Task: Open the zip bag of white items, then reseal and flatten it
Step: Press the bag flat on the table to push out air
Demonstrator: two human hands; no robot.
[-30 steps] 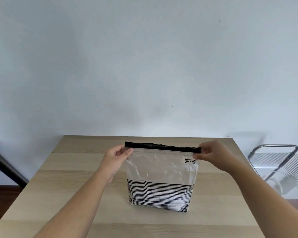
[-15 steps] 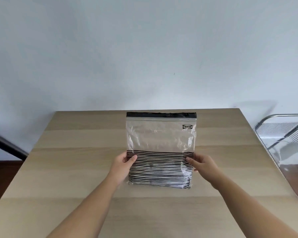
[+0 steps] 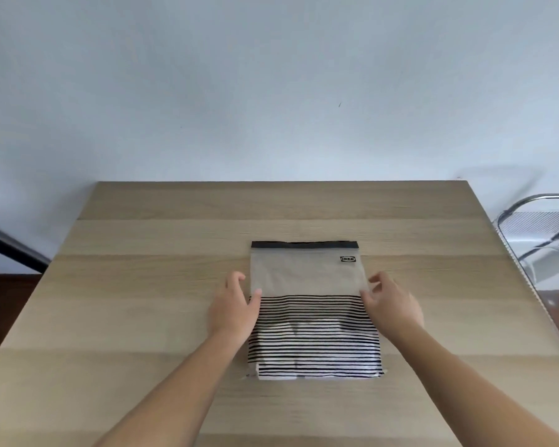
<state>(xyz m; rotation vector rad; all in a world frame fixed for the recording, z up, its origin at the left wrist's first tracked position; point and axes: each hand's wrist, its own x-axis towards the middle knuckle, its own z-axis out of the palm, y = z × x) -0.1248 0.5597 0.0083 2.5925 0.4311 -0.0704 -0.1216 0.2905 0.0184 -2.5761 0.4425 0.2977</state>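
Note:
The zip bag (image 3: 307, 275) lies flat on the wooden table (image 3: 142, 301), its black zip strip (image 3: 304, 244) at the far end. Its upper half is clear plastic and its lower half carries black stripes, with white items (image 3: 317, 350) showing through. My left hand (image 3: 234, 309) rests at the bag's left edge, thumb touching the plastic, fingers spread. My right hand (image 3: 391, 301) sits at the right edge with fingers apart, lightly on the bag. Neither hand grips anything.
A metal-framed chair (image 3: 542, 233) stands off the table's right side. A dark bar (image 3: 10, 246) slants by the left edge. A pale wall rises behind the table's far edge.
The bag stood upright, held by its top corners, then by its sides. It now lies flat on the table, and both hands have let go and rest at its edges.

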